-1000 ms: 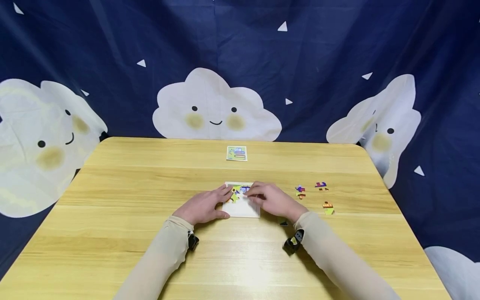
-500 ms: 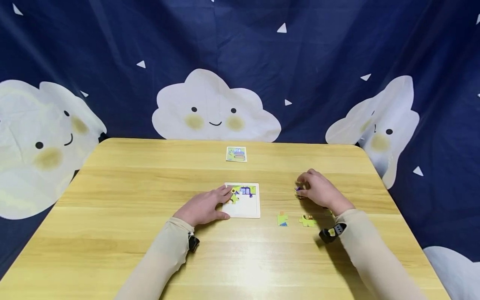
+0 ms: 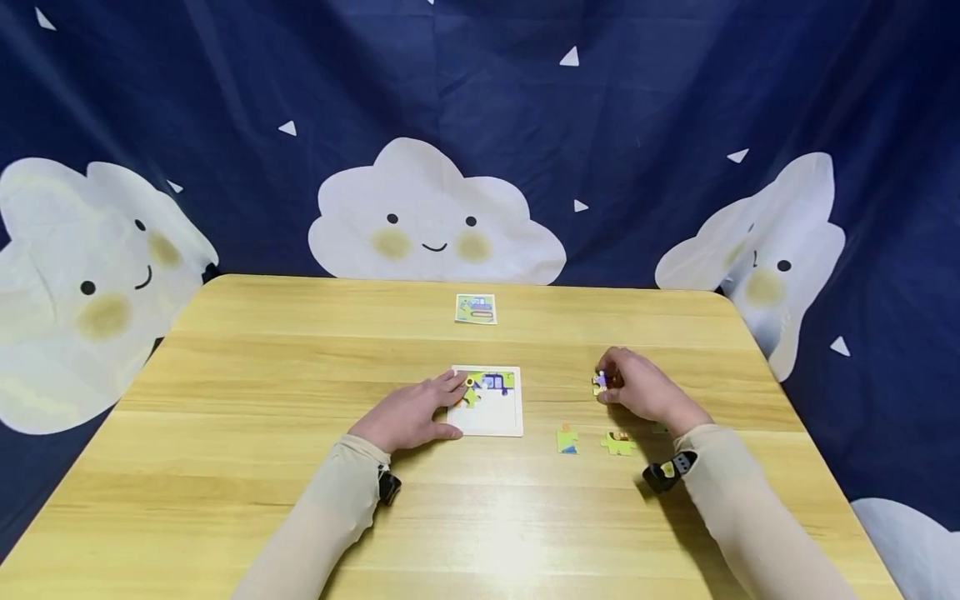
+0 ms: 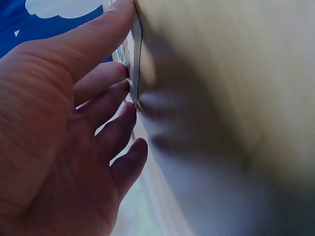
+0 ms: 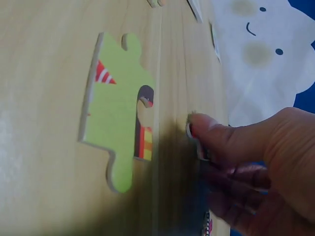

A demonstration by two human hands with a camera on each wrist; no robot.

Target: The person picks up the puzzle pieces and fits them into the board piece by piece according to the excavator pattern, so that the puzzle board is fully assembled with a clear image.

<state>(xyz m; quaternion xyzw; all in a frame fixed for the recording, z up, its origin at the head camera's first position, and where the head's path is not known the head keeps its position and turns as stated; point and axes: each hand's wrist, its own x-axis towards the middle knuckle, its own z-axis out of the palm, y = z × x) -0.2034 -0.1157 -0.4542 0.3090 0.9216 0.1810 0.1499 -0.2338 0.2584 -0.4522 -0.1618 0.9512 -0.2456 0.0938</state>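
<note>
My left hand (image 3: 411, 412) rests along the left side of a white puzzle tray (image 3: 491, 417), thumb at its near corner and fingers over its edge. Fitted puzzle pieces (image 3: 495, 382) with a blue vehicle on green fill the tray's upper part; the lower part is bare white. To the right of the tray, my right hand (image 3: 641, 387) pinches a purple-and-yellow puzzle piece (image 3: 599, 383) between thumb and fingers. In the right wrist view the thumb covers much of that piece (image 5: 199, 145). A green piece (image 5: 115, 113) lies flat on the wood close by.
Two loose green puzzle pieces, one with a blue corner (image 3: 567, 438) and one with red and yellow (image 3: 617, 442), lie right of the tray. Another piece (image 3: 660, 427) shows partly beside the right wrist. Behind the tray lies a small picture card (image 3: 476, 309) of a vehicle.
My right hand has left the tray, moved right to the loose pieces, and now pinches one, its printed face turned into view. My left hand has stayed at the tray.
</note>
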